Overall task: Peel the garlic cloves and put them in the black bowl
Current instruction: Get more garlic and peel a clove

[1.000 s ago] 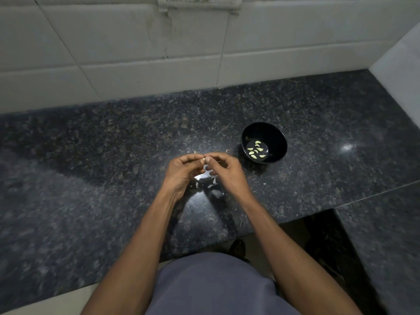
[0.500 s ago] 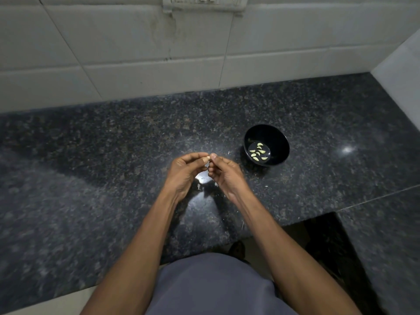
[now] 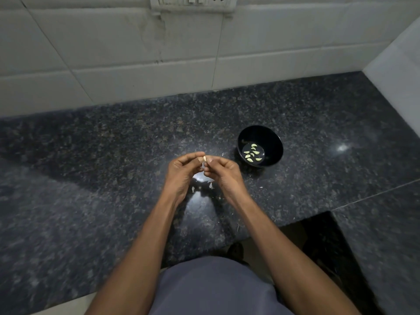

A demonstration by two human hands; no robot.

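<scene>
A small pale garlic clove is pinched between the fingertips of both hands, just above the dark granite counter. My left hand holds it from the left and my right hand from the right, fingers curled. The black bowl stands to the right of my hands and holds several peeled cloves. Bits of garlic skin lie on the counter under my hands.
The speckled granite counter runs up to a white tiled wall with a socket plate at the top. A side wall closes the right end. The counter's front edge has a cut-out at the lower right.
Both hands stay together at the clove, and the pale clove now shows more plainly between the fingertips. The camera view has shifted slightly; the bowl has not moved.
</scene>
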